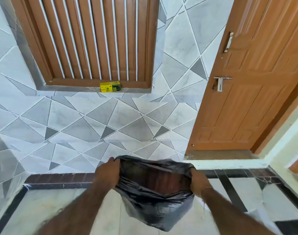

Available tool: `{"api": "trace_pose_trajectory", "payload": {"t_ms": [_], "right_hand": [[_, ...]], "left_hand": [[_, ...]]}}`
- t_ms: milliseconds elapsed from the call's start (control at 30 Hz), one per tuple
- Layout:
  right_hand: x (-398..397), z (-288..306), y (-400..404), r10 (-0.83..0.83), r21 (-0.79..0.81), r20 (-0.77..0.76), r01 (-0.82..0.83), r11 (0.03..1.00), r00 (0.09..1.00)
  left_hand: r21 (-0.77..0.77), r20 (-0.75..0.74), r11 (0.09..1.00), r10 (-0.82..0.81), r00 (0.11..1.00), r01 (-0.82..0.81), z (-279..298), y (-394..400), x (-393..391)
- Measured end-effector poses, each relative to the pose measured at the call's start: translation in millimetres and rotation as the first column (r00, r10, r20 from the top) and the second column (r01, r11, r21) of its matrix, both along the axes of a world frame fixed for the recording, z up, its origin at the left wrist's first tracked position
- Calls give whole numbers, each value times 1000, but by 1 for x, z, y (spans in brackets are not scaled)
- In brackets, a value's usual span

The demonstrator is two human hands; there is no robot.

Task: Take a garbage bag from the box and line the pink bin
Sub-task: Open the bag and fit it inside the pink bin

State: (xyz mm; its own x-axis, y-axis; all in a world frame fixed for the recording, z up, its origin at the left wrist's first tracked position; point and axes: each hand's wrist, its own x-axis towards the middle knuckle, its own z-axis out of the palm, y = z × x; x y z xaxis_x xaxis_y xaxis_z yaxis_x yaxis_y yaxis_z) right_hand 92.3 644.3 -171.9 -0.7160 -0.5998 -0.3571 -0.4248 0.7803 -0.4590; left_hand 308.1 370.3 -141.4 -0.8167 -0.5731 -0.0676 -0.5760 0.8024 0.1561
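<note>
A black garbage bag [155, 206] hangs in front of me with its mouth pulled wide. My left hand [108, 173] grips the left side of the rim and my right hand [198, 181] grips the right side. The bag's body sags below my hands over the floor. A yellow and green box [110, 86] stands on the window sill on the far wall, well beyond both hands. No pink bin is in view.
A brown louvred window [87, 39] sits in the tiled wall ahead. An orange-brown door [250, 85] with a latch stands open at the right. A dark tile border [60, 181] runs along the floor's edge below the wall.
</note>
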Motion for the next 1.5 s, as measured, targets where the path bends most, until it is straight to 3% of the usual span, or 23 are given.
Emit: {"api": "trace_pose_trajectory", "payload": {"t_ms": [33, 67, 133, 233, 333, 367, 433, 500, 600, 767, 867, 967, 1033, 1200, 1300, 1400, 1500], "right_hand": [[12, -5, 4, -125, 90, -229, 149, 985, 965], [25, 6, 11, -181, 58, -296, 206, 977, 938], [21, 23, 0, -196, -26, -266, 196, 980, 944], [15, 38, -8, -259, -139, -387, 222, 965, 885], [25, 31, 1, -313, -283, -428, 203, 937, 848], [24, 23, 6, -272, -202, -396, 205, 958, 877], [28, -2, 25, -226, 31, -204, 237, 971, 953], [26, -27, 41, -267, 119, -148, 285, 951, 952], [16, -34, 52, -320, 15, -155, 326, 945, 935], [-12, -39, 61, -378, -85, -100, 371, 925, 920], [-24, -40, 58, -316, -70, -51, 312, 948, 948], [-37, -40, 51, -178, 14, -151, 182, 983, 972], [-46, -40, 39, -96, 79, -222, 116, 990, 970], [-69, -34, -1, -6, 266, -157, 48, 963, 988], [-87, -30, -28, -120, 154, -152, 144, 977, 981], [-104, -21, -56, -201, -51, -252, 194, 980, 947], [-109, -17, -75, -226, -149, -343, 184, 972, 912]], "left_hand": [[4, -36, 999, 43, 998, -43, 3, -1, -5], [18, -65, 996, 92, 994, -91, 6, -3, -11], [112, -44, 979, 175, 984, -169, 12, -5, -19], [281, -122, 919, 320, 939, -277, 28, -1, -34], [237, -372, 916, 395, 840, -325, 29, 14, -34], [128, -377, 938, 346, 859, -322, 18, 17, -29], [38, -118, 991, 135, 984, -132, -18, 24, -13], [159, 96, 981, 93, 991, -107, -53, 20, -3], [127, 19, 979, 156, 988, -157, -53, 24, -9], [223, -54, 950, 234, 971, -217, -48, 53, -41], [207, -111, 946, 277, 954, -251, -49, 61, -54], [210, -78, 958, 215, 974, -194, -53, 60, -59], [209, -27, 946, 257, 966, -246, -59, 50, -58], [205, 96, 936, 271, 958, -286, -74, 12, -64], [322, -33, 868, 411, 911, -379, -72, -29, -86], [407, -221, 798, 558, 800, -445, -53, -59, -114], [272, -311, 890, 442, 841, -367, -47, -73, -127]]}}
